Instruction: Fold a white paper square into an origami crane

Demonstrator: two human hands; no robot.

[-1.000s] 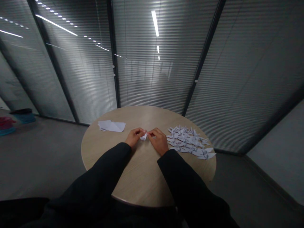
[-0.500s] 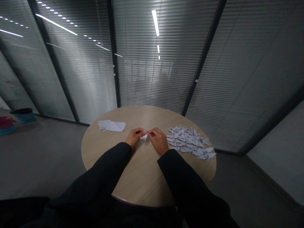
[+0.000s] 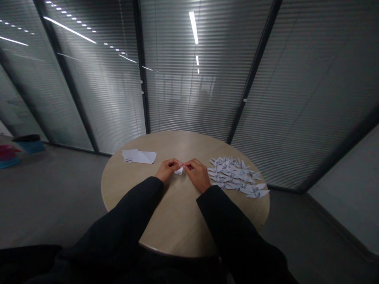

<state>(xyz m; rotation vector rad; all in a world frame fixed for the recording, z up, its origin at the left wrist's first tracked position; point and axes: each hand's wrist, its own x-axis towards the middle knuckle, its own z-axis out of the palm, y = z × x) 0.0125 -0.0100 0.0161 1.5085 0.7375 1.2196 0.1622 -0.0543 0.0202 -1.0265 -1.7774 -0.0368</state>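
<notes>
Small folded paper point(image 3: 179, 171) near the middle of the round table point(image 3: 177, 225), held between both hands, with contact to the wood impossible to tell. Long axis slanting from a lower-left tip up and to the right, upper end hidden behind the fingers. Left hand point(image 3: 167, 169) just left of the paper, narrow, thumb and fingers closed in a pinch on its upper part. Right hand point(image 3: 197, 176) just right of it, also narrow and pinching, with right fingertips point(image 3: 186, 166) meeting the left fingers above the paper. Right hand seeming a little nearer to the slanted upper end and left hand nearer to the free lower tip, although the difference too small for certainty. Both wrists resting low, close to the tabletop, and both forearms coming from the near edge inside a black left sleeve point(image 3: 127, 209) and a black right sleeve point(image 3: 231, 221). To the right of the right hand, a wide pile of paper cranes point(image 3: 233, 175), the nearest ones just beside the fingers, all lying flat and overlapping. To the left of the left hand and somewhat farther away, a small stack of white sheets point(image 3: 139, 156) near the far rim. Beyond the table, blinds point(image 3: 192, 86) behind glass walls; on the grey floor point(image 3: 53, 189) at far left, a red and blue mat point(image 3: 8, 152), too dim for exact shape.
</notes>
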